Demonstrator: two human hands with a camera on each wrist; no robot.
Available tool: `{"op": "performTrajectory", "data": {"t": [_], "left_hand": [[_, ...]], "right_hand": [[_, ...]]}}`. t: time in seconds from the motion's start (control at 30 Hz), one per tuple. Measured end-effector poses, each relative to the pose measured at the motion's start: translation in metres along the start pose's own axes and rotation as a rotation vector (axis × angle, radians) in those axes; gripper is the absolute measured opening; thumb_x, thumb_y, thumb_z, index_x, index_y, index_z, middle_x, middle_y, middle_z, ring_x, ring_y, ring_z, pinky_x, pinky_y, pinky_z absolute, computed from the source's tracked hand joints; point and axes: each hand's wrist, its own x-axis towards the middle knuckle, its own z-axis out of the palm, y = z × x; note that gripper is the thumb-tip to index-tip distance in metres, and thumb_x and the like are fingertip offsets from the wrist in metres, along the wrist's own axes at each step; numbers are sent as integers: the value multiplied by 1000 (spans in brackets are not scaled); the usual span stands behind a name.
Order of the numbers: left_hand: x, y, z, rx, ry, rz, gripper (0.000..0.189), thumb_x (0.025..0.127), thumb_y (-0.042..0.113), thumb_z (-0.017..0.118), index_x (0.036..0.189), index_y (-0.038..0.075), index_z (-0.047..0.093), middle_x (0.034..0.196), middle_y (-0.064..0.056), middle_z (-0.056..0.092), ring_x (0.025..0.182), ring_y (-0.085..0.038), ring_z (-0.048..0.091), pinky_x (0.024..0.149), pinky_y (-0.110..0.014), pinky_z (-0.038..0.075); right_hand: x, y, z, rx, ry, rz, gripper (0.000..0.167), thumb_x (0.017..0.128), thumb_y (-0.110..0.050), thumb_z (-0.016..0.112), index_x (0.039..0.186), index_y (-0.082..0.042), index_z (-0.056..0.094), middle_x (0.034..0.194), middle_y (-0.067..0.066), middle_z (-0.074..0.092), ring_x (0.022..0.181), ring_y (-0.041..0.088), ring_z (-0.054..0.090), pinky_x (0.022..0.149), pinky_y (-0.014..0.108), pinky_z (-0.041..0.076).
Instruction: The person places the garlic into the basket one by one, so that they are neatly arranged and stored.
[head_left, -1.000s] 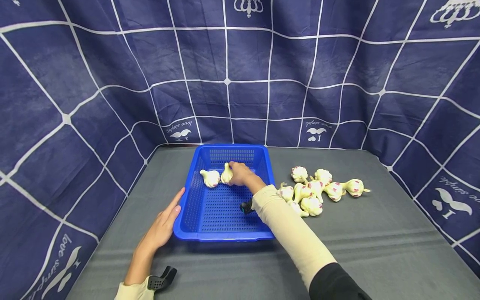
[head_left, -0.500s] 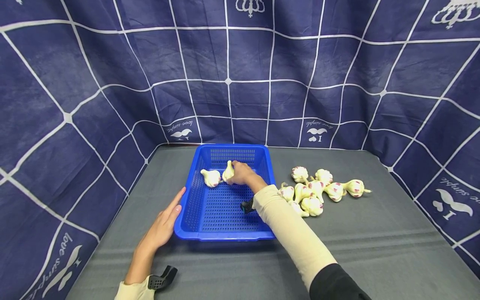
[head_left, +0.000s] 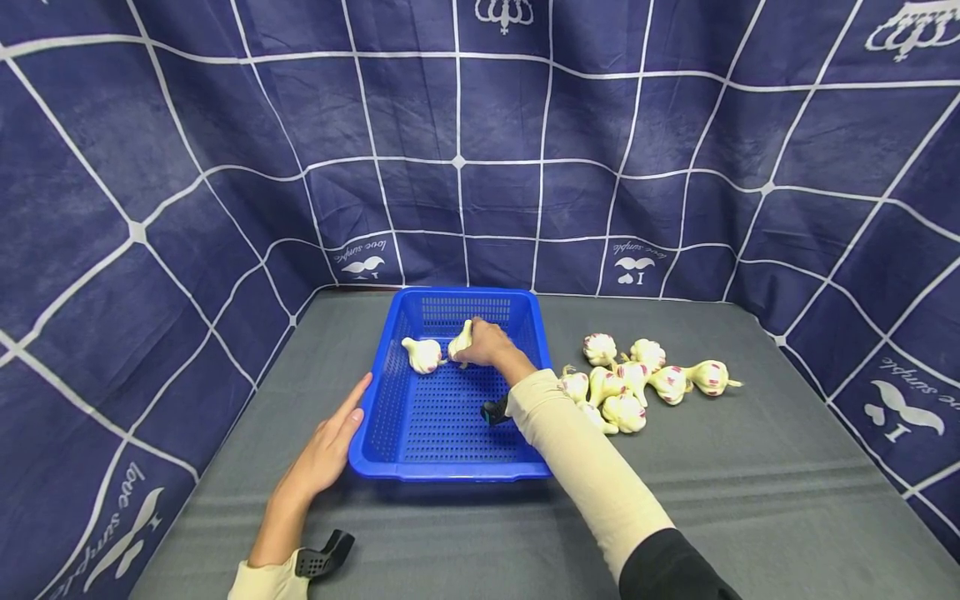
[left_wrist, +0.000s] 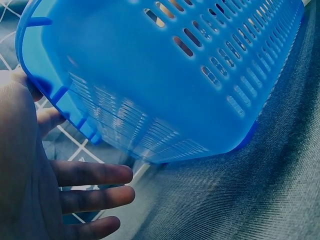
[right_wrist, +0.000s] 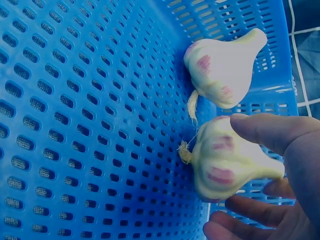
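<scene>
My right hand [head_left: 489, 343] reaches into the blue plastic basket [head_left: 450, 472] and grips a garlic bulb [right_wrist: 225, 160]. In the right wrist view, the thumb lies on the bulb's upper side and the fingers curl below it; its neck points toward the palm. Beside it, another garlic bulb [right_wrist: 222, 67] rests in the basket, its neck pointing left in the head view. My left hand [head_left: 326, 450] touches the basket's left rim, with several fingers [left_wrist: 95, 172] stretched out straight along the outside.
To the right of the basket, several more garlic bulbs [head_left: 622, 412] lie grouped on the grey cloth [head_left: 750, 483]. A blue curtain [head_left: 495, 200] with white lines hangs behind and at both sides.
The gripped garlic bulb has shifted slightly right with my right hand, and its neck now leans further right. My left hand and the basket hold their places.
</scene>
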Motion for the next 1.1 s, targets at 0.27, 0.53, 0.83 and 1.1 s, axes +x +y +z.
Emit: {"op": "performTrajectory", "data": {"t": [0.27, 0.53, 0.83, 1.1], "left_hand": [[2, 1, 1, -5, -10, -2, 49, 109, 25, 29, 157, 13, 28, 153, -22, 36, 133, -47, 42, 105, -64, 31], [3, 0, 4, 9, -9, 4, 49, 109, 23, 29, 157, 14, 28, 154, -20, 35, 134, -45, 42, 106, -62, 31], [1, 0, 0, 43, -7, -4, 49, 109, 23, 29, 157, 15, 28, 154, -19, 37, 133, -43, 44, 105, -56, 33], [0, -1, 0, 12, -11, -8, 49, 109, 23, 29, 158, 15, 27, 154, -22, 35, 133, -47, 42, 104, -65, 31]], "right_hand": [[-2, 4, -3, 88, 11, 44, 94, 80, -32, 80, 153, -5, 27, 119, 21, 63, 113, 36, 59, 102, 44, 44], [-3, 6, -10, 85, 28, 39, 93, 80, -33, 81, 152, -4, 30, 118, 20, 64, 113, 37, 60, 100, 45, 45], [-7, 9, -42, 67, 69, 45, 88, 82, -35, 80, 151, -7, 34, 138, 23, 54, 127, 40, 51, 103, 47, 42], [-15, 24, -72, 117, 61, -17, 87, 83, -37, 78, 151, -4, 34, 141, 22, 52, 129, 38, 50, 105, 46, 40]]}}
